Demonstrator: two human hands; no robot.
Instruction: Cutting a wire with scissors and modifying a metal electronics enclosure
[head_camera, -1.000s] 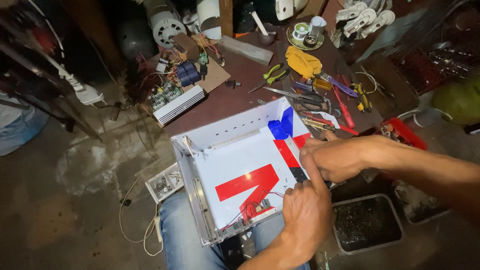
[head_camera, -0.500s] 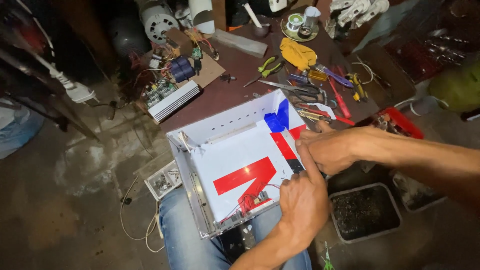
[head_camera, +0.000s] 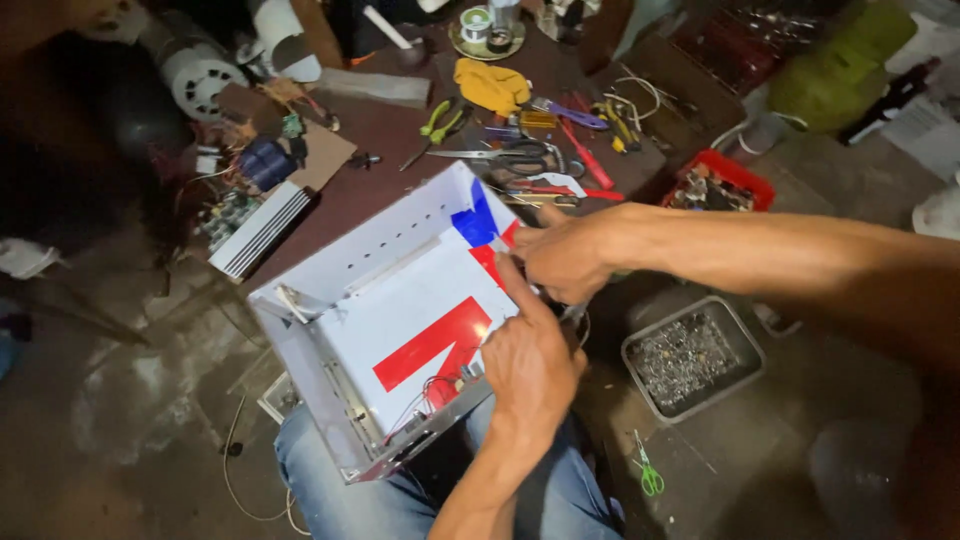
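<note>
The box casing is thin sheet metal, glossy white with smooth red and blue stripes. At two o'clock, a yellow cloth; the tray looks plastic.

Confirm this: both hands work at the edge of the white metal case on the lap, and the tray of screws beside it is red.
Not quite. The head view shows the tray of screws is grey; the rest holds: left hand, right hand, white metal case.
</note>
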